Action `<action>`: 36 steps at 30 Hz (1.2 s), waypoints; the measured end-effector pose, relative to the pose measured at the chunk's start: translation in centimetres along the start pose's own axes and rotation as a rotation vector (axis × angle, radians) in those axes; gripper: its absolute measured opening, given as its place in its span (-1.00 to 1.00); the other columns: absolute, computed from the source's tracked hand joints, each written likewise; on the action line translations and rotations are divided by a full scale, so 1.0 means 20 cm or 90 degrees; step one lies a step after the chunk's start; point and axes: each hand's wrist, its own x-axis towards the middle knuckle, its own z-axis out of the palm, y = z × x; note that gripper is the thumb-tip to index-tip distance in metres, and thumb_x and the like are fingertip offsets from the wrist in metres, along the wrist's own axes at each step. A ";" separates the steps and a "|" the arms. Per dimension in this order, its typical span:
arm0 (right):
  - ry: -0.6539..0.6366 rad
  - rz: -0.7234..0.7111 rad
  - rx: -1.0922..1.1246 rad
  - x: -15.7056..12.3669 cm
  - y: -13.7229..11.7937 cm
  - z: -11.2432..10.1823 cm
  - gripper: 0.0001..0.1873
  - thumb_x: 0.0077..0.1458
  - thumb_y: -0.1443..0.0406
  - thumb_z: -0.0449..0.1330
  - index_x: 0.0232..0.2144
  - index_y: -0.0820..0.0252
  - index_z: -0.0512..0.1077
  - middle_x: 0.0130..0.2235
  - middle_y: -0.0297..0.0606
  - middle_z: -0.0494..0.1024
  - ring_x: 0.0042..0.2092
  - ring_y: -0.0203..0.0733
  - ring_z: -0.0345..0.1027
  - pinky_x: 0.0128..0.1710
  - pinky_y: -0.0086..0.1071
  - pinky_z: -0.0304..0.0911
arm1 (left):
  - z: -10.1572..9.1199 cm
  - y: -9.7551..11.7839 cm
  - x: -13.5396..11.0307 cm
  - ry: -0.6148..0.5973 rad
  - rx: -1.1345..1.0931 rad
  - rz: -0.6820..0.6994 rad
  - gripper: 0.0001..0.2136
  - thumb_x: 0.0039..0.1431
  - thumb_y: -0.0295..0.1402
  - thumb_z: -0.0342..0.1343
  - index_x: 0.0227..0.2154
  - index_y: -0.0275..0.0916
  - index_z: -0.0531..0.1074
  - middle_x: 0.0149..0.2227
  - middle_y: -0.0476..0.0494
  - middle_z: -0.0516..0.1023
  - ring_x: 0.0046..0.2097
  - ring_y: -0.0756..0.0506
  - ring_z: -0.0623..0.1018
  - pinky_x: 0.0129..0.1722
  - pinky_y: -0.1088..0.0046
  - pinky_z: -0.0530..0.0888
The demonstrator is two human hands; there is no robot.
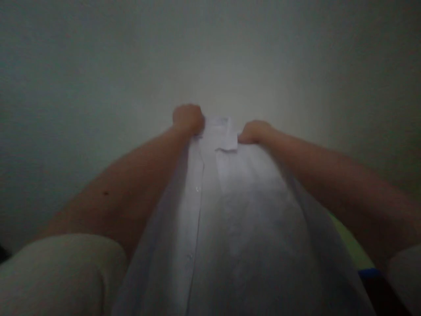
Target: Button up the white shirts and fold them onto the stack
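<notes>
A pale white buttoned shirt (237,210) stretches away from me, its collar at the far end and a row of small buttons running down its left side. My left hand (188,119) is closed on the shirt's top left, beside the collar. My right hand (255,132) is closed on the top right, next to a folded collar flap. Both arms reach forward, one on each side of the cloth. The fingers of both hands are curled into the fabric.
A plain pale wall (210,57) fills the view behind the shirt. Something yellow-green (348,243) and a blue edge (370,273) show under my right arm at the lower right. Light sleeves cover my upper arms. The picture is dim.
</notes>
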 end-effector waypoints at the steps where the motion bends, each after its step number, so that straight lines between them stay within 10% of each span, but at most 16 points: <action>1: -0.073 0.076 -0.096 0.01 0.05 0.16 -0.17 -0.06 -0.18 -0.01 -0.21 0.55 0.45 -0.12 0.22 0.43 -0.02 0.05 0.29 -0.04 -0.14 0.14 | 0.19 0.03 -0.04 -0.025 -0.006 -0.040 -0.57 0.18 -0.17 -0.08 -0.20 -0.55 0.38 -0.16 -0.42 0.44 -0.05 -0.26 0.42 -0.08 0.20 0.31; 7: -0.170 0.124 -0.225 -0.20 0.22 1.05 -0.19 -0.10 -0.22 -0.04 -0.18 0.39 0.48 -0.15 0.17 0.45 -0.06 0.15 0.30 -0.08 -0.13 0.14 | 1.17 0.02 -0.48 -0.138 -0.095 -0.095 -0.54 0.18 -0.05 -0.24 -0.16 -0.31 0.37 -0.19 -0.36 0.47 -0.14 -0.25 0.47 -0.18 0.21 0.37; 13: -0.191 0.131 -0.206 -0.22 0.30 1.35 -0.20 0.01 -0.17 -0.16 -0.15 0.41 0.45 -0.13 0.19 0.42 -0.03 0.15 0.24 -0.06 -0.13 0.08 | 1.49 0.00 -0.58 -0.227 -0.156 -0.178 -0.50 0.17 0.00 -0.29 -0.13 -0.27 0.35 -0.12 -0.35 0.46 -0.09 -0.23 0.45 -0.16 0.28 0.36; 17: -0.191 0.112 -0.220 -0.20 0.27 1.27 -0.35 0.08 -0.03 -0.11 -0.06 0.39 0.36 -0.03 0.16 0.34 0.03 0.11 0.16 -0.01 -0.11 0.03 | 1.42 -0.06 -0.50 -0.299 -0.157 -0.216 -0.48 0.07 0.04 -0.12 -0.15 -0.33 0.37 -0.10 -0.45 0.44 -0.07 -0.29 0.45 -0.18 0.26 0.37; 21: -0.224 -0.020 -0.209 -0.34 0.21 1.04 -0.48 0.07 0.05 -0.02 -0.05 0.28 0.34 -0.02 0.09 0.32 0.03 0.11 0.16 -0.01 -0.06 0.02 | 1.18 -0.12 -0.53 -0.198 -0.139 -0.063 -0.46 -0.04 -0.02 0.06 -0.07 -0.30 0.32 -0.03 -0.40 0.38 -0.02 -0.24 0.40 -0.09 0.31 0.32; 26: -0.298 -0.098 -0.106 -0.76 0.18 0.85 -0.23 0.06 -0.18 -0.22 0.05 0.22 0.27 0.05 0.05 0.29 0.08 0.11 0.14 0.03 -0.08 0.03 | 0.88 -0.09 -0.86 -0.388 -0.238 0.222 -0.57 0.09 0.01 -0.13 -0.32 -0.24 0.45 -0.30 -0.22 0.51 -0.22 -0.13 0.49 -0.20 0.39 0.36; 31: -0.308 -0.126 -0.102 -1.08 0.38 0.84 -0.12 0.04 -0.21 -0.25 0.23 0.20 -0.01 0.26 0.00 -0.08 0.25 0.17 -0.23 0.17 0.01 -0.24 | 0.72 -0.05 -1.28 -0.391 -0.256 0.229 -0.45 0.14 0.03 -0.26 -0.09 -0.28 0.38 -0.05 -0.32 0.43 -0.01 -0.21 0.41 -0.01 0.30 0.30; 36: -0.343 -0.191 -0.101 -1.08 0.67 0.78 -0.15 0.05 -0.18 -0.18 0.25 0.15 -0.10 0.27 -0.07 -0.16 0.27 0.06 -0.29 0.21 -0.06 -0.28 | 0.63 -0.01 -1.53 -0.423 -0.321 0.224 -0.39 0.11 0.09 -0.28 0.14 -0.12 0.18 0.21 -0.16 0.14 0.24 -0.14 0.11 0.20 0.44 0.10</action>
